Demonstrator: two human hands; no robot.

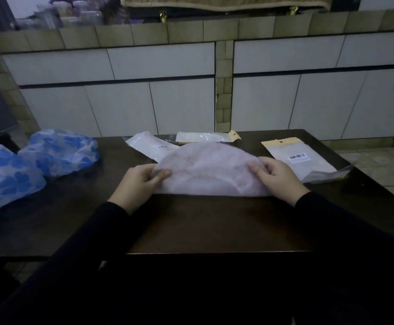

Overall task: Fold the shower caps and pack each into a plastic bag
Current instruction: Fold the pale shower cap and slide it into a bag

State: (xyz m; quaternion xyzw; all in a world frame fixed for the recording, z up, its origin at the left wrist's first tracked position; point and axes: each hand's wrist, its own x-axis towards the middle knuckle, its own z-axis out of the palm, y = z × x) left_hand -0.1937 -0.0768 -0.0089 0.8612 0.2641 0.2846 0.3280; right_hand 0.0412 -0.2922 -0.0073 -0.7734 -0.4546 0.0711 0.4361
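pink shower cap (211, 170) lies folded in a half-circle, left hand (139, 181) and right hand (278, 177) pinching its corners. two blue caps (57, 151) wait unfolded at left; three plastic bags (296, 156) lie beyond.

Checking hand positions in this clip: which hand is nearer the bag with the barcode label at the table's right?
Right. The right hand grips the pink cap's right end, just beside the barcode bag; the left hand grips the cap's far left end.

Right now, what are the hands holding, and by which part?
Both hands hold the pink shower cap on the table: left hand pinches its left end, right hand grips its right end.
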